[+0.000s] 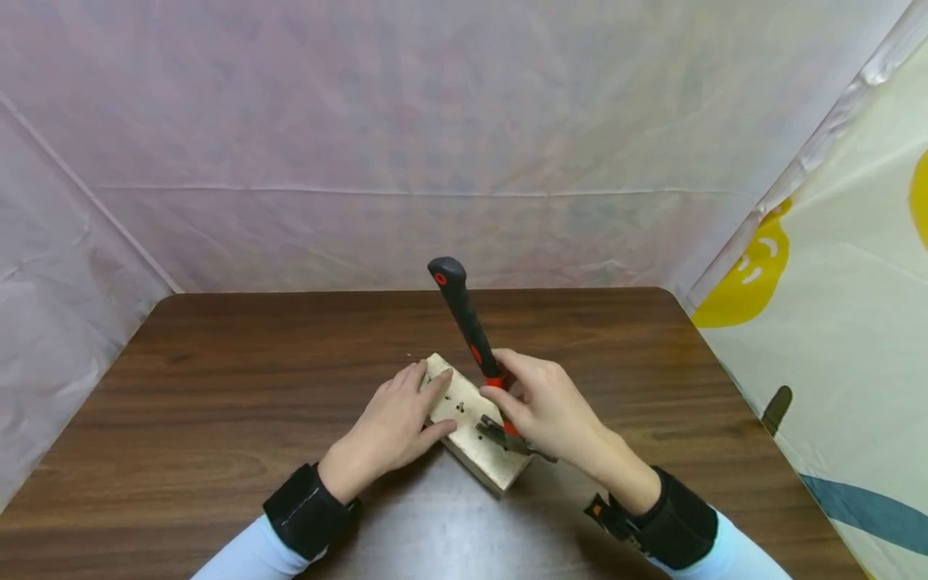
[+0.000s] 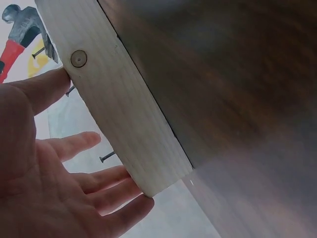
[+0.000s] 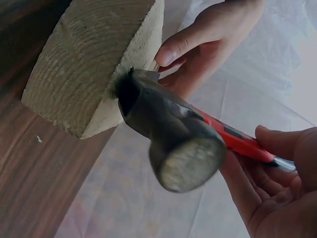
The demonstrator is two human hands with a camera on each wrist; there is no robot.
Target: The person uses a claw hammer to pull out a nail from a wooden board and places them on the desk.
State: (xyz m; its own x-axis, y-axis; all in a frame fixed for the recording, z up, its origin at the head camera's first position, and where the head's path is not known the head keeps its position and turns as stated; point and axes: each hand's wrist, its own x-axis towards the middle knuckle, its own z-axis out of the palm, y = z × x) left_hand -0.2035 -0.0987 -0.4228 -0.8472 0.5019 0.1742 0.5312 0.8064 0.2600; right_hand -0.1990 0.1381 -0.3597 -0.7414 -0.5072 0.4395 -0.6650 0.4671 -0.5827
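A pale wooden block point(image 1: 474, 431) lies slantwise on the table, with several nails sticking up from its top; one nail point(image 2: 107, 157) shows clearly in the left wrist view. My left hand point(image 1: 395, 415) rests on the block's left part, fingers extended and spread, fingertips and thumb pressing at its upper edge. With thumb and fingers, my right hand point(image 1: 540, 395) pinches the red neck of a claw hammer point(image 3: 185, 156). Its black grip points up and away. The claw is low over the block's right end, close to a nail in the right wrist view, and the striking face is turned outward.
The brown wood-grain table point(image 1: 217, 387) carries the block. Behind it hangs a pale sheet point(image 1: 406, 145), and a printed cloth point(image 1: 848, 322) with yellow figures hangs at the right. A tiny light chip point(image 3: 38, 139) lies on the table near the block.
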